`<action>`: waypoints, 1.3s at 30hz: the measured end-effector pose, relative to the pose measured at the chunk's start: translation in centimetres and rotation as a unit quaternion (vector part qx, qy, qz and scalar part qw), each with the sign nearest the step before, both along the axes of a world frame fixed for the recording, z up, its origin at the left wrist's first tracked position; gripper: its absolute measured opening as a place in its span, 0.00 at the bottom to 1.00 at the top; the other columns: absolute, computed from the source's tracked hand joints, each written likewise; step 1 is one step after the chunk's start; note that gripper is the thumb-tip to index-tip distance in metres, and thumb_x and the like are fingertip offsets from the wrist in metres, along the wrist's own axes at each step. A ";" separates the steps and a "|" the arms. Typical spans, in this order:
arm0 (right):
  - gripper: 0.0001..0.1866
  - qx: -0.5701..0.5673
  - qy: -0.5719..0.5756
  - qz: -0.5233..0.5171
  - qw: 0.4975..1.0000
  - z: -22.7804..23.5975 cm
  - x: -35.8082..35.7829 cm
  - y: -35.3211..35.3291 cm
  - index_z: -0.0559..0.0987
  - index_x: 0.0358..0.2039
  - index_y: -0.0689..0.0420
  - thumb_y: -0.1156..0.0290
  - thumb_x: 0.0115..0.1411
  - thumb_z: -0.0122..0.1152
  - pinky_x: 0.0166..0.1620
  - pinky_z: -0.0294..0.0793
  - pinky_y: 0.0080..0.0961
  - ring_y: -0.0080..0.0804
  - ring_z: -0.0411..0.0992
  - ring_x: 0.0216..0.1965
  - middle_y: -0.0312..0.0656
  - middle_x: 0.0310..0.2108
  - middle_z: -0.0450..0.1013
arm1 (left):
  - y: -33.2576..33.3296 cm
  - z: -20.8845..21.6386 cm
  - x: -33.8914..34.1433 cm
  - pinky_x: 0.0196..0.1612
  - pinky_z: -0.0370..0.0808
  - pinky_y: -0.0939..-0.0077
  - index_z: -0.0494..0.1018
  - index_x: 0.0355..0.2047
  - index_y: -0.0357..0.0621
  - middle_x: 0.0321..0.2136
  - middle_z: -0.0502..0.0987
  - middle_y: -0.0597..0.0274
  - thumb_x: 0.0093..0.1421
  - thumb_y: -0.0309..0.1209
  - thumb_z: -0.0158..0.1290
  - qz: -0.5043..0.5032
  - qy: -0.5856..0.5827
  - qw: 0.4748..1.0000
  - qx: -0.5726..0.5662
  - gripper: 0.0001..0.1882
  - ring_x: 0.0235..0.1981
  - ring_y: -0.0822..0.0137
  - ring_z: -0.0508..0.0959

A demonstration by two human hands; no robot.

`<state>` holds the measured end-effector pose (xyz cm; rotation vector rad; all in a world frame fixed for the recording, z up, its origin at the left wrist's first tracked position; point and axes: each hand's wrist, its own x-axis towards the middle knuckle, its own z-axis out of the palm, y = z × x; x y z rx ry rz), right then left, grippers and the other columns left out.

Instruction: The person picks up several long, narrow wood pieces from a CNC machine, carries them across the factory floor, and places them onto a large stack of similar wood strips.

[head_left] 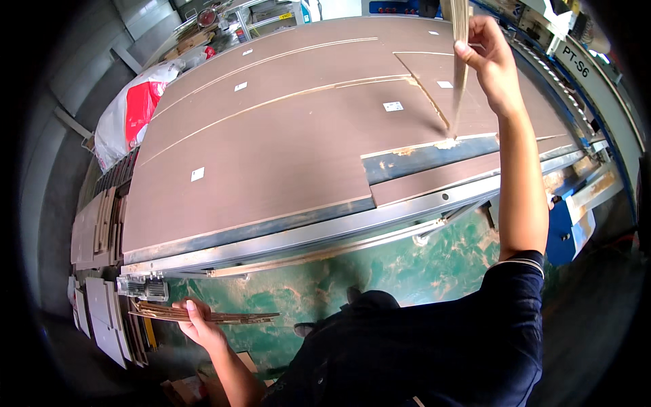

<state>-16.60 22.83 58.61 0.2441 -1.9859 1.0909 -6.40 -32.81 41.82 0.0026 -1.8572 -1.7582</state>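
The left hand (196,324), between 7 and 8 o'clock in the view, is closed around a bundle of thin brown strips (234,317), thumb on top. The right hand (489,57), between 1 and 2 o'clock, pinches a pale upright strip (460,27), its blurred lower end by the brown panels (271,156); whether this is 1 piece or several, I cannot tell. All look light and springy, likely to splinter if bent sharply. Mid-length should balance the bundle best; flat faces seem safer to grip than rough edges.
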 end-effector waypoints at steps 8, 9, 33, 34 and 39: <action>0.17 -0.116 0.049 0.233 0.964 6.0 4.5 -12.9 0.70 0.39 0.56 0.73 0.50 0.66 0.38 0.68 0.19 0.21 0.65 0.34 0.33 0.32 0.66 | -1.0 0.0 -0.5 0.19 0.52 0.88 0.64 0.37 0.44 0.20 0.59 0.73 0.65 0.31 0.45 -0.072 0.026 0.997 -0.025 0.05 0.18 0.83 0.55; 0.14 -0.103 0.058 0.218 0.969 5.5 4.4 -15.1 0.70 0.35 0.57 0.70 0.52 0.66 0.35 0.67 0.17 0.19 0.65 0.31 0.32 0.28 0.65 | -0.9 0.5 -0.3 0.21 0.52 0.88 0.64 0.38 0.44 0.21 0.58 0.74 0.65 0.31 0.45 -0.066 0.018 0.997 -0.046 0.06 0.19 0.83 0.56; 0.21 -0.333 -0.241 0.587 0.698 -13.0 11.9 -38.1 0.68 0.40 0.59 0.78 0.47 0.66 0.39 0.68 0.24 0.25 0.67 0.36 0.37 0.33 0.69 | 1.9 0.6 5.1 0.55 0.63 0.69 0.55 0.56 0.31 0.50 0.66 0.52 0.53 0.30 0.57 -0.170 -0.053 0.974 -0.141 0.34 0.50 0.63 0.68; 0.21 -0.336 -0.247 0.594 0.688 -13.2 12.0 -38.1 0.68 0.41 0.59 0.78 0.46 0.66 0.39 0.68 0.23 0.26 0.67 0.37 0.38 0.34 0.69 | 2.0 0.2 5.1 0.55 0.63 0.69 0.56 0.55 0.31 0.50 0.66 0.51 0.53 0.29 0.55 -0.172 -0.051 0.976 -0.122 0.31 0.50 0.63 0.68; 0.21 -0.325 -0.219 0.587 0.708 -14.3 12.3 -37.5 0.68 0.42 0.59 0.78 0.46 0.64 0.42 0.67 0.25 0.26 0.65 0.39 0.38 0.35 0.67 | 3.3 -1.6 5.0 0.53 0.64 0.70 0.56 0.54 0.30 0.49 0.67 0.51 0.55 0.28 0.51 -0.152 -0.036 0.981 -0.111 0.28 0.48 0.62 0.69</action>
